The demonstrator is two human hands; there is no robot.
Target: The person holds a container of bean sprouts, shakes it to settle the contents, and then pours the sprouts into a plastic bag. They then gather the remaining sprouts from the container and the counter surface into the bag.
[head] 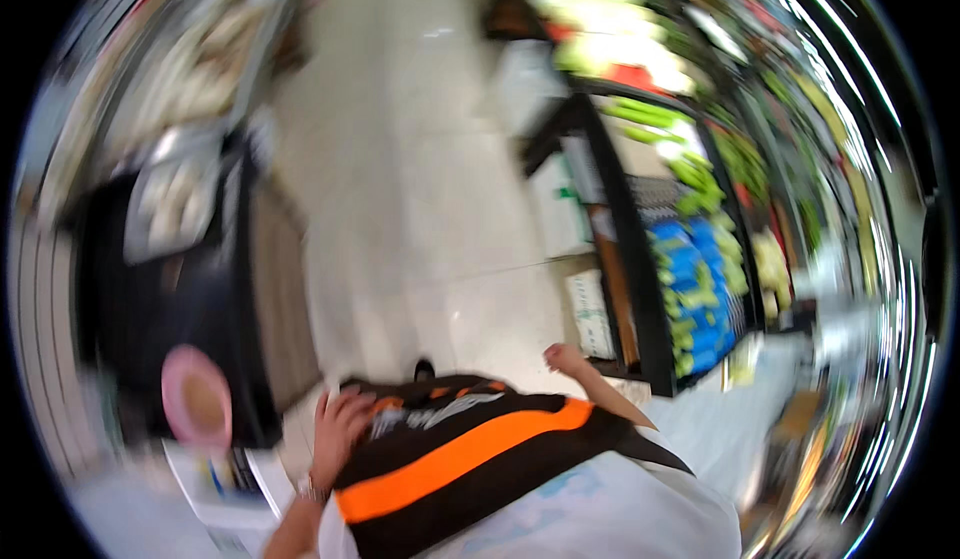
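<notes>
My left hand (pixel 341 428) is at the lower left, fingers apart, at the side of a black apron (pixel 457 476) with an orange band; a wristwatch or bracelet (pixel 311 488) is on that wrist. Held out to the right, my right hand (pixel 562 358) is loosely curled over the tiled floor, and nothing shows in it. To the left, a pink bowl or basin (pixel 196 397) sits on the corner of a black-topped counter (pixel 187 311). Farther along the same top lies a clear tray or bag of pale food (pixel 172 202). Motion blur softens much of the view.
A pale tiled aisle (pixel 442 206) runs ahead. Along its right side stands a black-framed produce stand (pixel 637 281) with green vegetables and blue packs of greens (pixel 690 289). Boxes (pixel 559 214) are stacked beneath it. A white bin or cart (pixel 225 499) is at the lower left.
</notes>
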